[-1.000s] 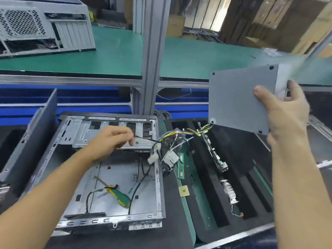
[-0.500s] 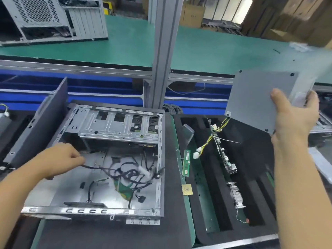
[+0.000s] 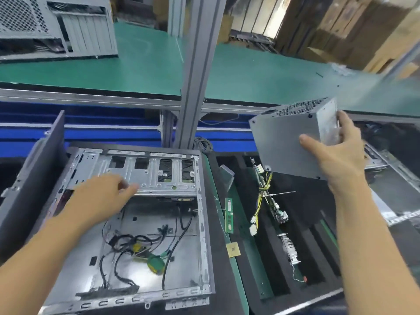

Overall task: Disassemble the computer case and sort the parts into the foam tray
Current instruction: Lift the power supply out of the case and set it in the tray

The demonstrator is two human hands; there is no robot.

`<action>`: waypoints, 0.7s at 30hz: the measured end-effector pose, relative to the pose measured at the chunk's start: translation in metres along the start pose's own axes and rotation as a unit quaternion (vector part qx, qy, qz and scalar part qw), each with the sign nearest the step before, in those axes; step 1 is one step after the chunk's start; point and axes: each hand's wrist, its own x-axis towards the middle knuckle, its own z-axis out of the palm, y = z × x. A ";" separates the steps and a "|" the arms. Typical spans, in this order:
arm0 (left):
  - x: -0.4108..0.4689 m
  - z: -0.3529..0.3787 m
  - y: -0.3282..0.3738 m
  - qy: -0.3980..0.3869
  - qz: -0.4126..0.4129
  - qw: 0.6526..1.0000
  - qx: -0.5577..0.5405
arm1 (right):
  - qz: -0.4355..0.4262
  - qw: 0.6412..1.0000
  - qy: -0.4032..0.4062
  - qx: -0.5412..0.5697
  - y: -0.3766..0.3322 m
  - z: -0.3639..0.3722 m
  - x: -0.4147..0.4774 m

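A green-topped desk (image 3: 261,73) is seen stretching across the back; an upright aluminium post (image 3: 200,64) is set at its front edge near the middle; a second grey computer chassis (image 3: 56,26), with perforated vents and slot covers, is stood on it at far left; a small dark strip (image 3: 319,74) is laid on it towards the right. Blue rails (image 3: 113,133) are run beneath the desk, and a coil of grey cable (image 3: 203,143) is tucked at the post's foot; brown cardboard boxes (image 3: 354,26) are stacked beyond, at upper right.

The left hand (image 3: 106,196) is motion-blurred; whether its fingers (image 3: 130,186) touch the drive cage (image 3: 159,178) is unclear. Cables (image 3: 127,241) seemingly half-cover the screwdriver (image 3: 155,264).
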 end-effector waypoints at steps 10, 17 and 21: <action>0.053 -0.032 0.188 -0.378 -0.021 0.728 -0.572 | -0.112 0.970 -0.152 -0.154 -0.014 0.025 -0.032; 0.098 -0.006 0.231 -0.508 -0.142 0.615 -0.587 | -0.273 0.900 -0.165 -0.298 0.010 0.032 -0.027; 0.098 0.021 0.254 -0.454 -0.159 0.641 -0.597 | -0.399 0.822 -0.187 -0.360 0.024 0.033 -0.010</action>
